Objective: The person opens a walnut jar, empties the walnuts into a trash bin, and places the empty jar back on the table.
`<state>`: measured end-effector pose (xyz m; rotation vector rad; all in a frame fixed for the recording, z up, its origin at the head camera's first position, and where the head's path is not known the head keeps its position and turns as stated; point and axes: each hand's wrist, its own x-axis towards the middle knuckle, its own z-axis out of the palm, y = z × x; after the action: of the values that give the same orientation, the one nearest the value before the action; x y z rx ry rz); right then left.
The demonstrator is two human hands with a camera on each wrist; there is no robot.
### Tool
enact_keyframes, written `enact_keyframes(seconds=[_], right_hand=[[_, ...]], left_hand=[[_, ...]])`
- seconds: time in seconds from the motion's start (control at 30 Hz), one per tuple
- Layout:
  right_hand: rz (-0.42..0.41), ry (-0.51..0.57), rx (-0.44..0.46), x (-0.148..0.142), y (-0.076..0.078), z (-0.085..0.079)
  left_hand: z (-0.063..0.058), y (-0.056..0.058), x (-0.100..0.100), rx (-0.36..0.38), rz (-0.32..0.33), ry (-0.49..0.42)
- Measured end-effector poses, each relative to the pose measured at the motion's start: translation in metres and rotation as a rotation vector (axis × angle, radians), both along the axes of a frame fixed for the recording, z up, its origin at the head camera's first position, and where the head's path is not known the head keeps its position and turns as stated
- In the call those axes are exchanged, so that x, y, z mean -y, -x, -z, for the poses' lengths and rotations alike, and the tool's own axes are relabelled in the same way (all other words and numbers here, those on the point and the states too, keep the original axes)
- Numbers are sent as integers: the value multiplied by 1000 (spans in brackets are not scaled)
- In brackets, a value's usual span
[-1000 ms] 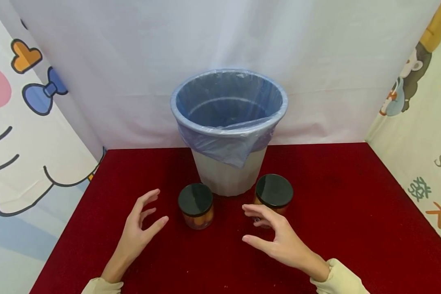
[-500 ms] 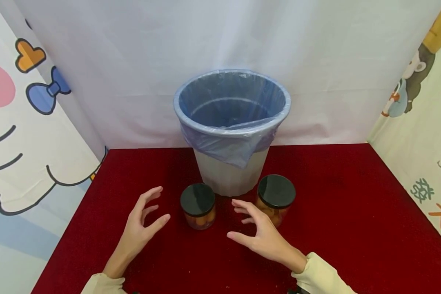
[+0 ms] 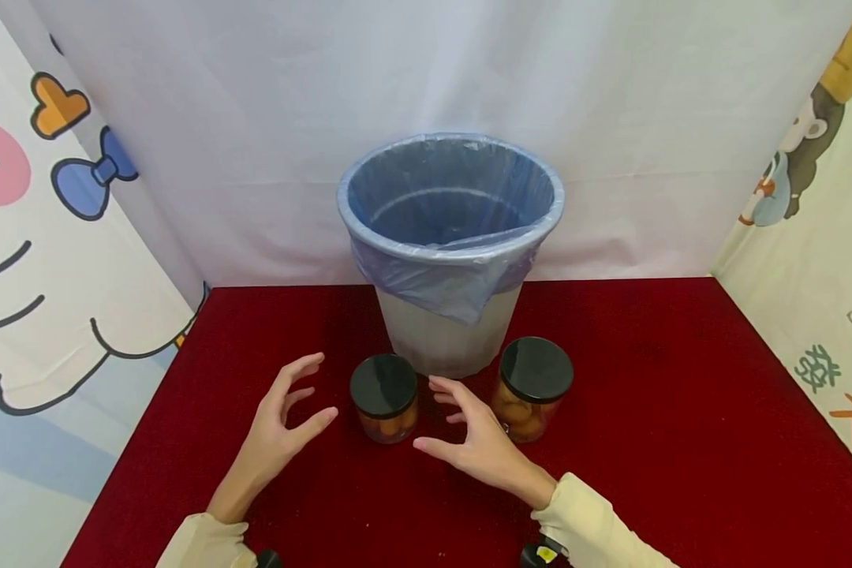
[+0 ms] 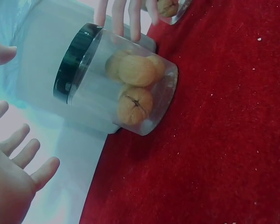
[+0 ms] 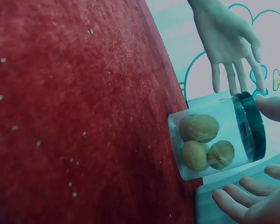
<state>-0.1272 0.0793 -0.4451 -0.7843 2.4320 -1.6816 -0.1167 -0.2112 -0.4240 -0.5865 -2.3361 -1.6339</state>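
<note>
A clear jar of walnuts (image 3: pixel 385 400) with a dark screw lid stands upright on the red cloth, between the two hands. To its left, my left hand (image 3: pixel 278 434) is held with relaxed, parted fingers, apart from the jar. My right hand (image 3: pixel 477 443) is on the other side, thumb and fingers spread towards the same jar and holding nothing. Behind that hand stands a second dark-lidded walnut jar (image 3: pixel 535 386), its lower left partly covered. Several walnuts (image 4: pixel 136 84) show through the nearer jar's wall in the left wrist view.
A white bin (image 3: pixel 440 335) with a bluish plastic liner (image 3: pixel 433 288) folded over its rim stands right behind the jars. A pale curtain (image 3: pixel 255 118) hangs along the back. Printed cartoon panels (image 3: pixel 64 315) close off the sides of the red-covered table (image 3: pixel 653 394).
My right hand has moved left, from in front of the right jar to beside the left one. My left hand has shifted slightly right and up. Both jars stay put.
</note>
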Motion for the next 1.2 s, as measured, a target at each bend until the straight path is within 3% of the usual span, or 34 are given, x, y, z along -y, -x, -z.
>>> enact_keyframes(seconds=[0.47, 0.93, 1.1, 1.2], right_hand=[[-12, -32, -14, 20, 8, 6], [15, -56, -39, 46, 23, 18], [66, -76, -44, 54, 26, 23], [102, -60, -52, 57, 26, 23]], left_hand=[[1, 9, -6, 17, 4, 32], [-3, 13, -14, 17, 56, 25], [-10, 14, -19, 17, 65, 48], [-20, 13, -25, 11, 72, 58]])
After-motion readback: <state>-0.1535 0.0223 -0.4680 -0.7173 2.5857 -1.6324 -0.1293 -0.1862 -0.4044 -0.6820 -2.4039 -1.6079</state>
